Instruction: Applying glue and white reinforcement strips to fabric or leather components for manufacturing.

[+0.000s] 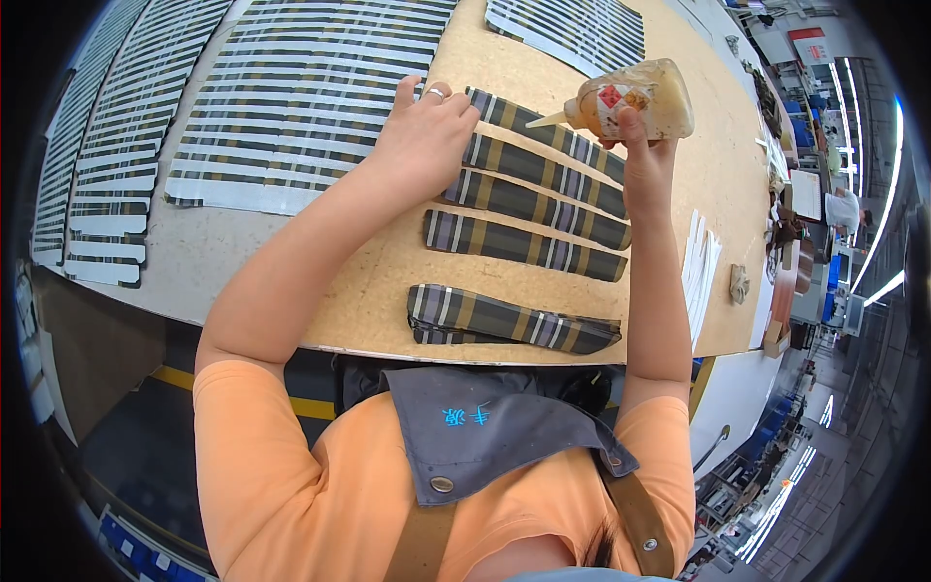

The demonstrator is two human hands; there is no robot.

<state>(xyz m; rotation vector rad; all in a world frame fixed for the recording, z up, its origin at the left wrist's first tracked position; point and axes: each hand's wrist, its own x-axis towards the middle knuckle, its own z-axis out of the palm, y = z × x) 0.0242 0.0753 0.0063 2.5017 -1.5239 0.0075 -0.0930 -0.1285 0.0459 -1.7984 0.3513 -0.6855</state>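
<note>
My right hand (640,153) grips a translucent plastic squeeze bottle (665,98), tilted on its side with its narrow nozzle pointing left. Below the nozzle lies the topmost of several separate plaid fabric strips (509,120), laid roughly parallel. My left hand (429,134) rests at the left ends of the upper strips, fingers bent, a ring on one finger; its fingertips are partly hidden, so whether it pinches fabric cannot be told. Nearer my body, a stack of plaid strips (509,316) lies by the table's front edge.
Rows of plaid pieces with pale strips (305,94) cover the table's left side, with another group (574,29) at the far side. White strips (700,269) and a crumpled scrap (740,284) lie on the right. A person (844,209) is in the background.
</note>
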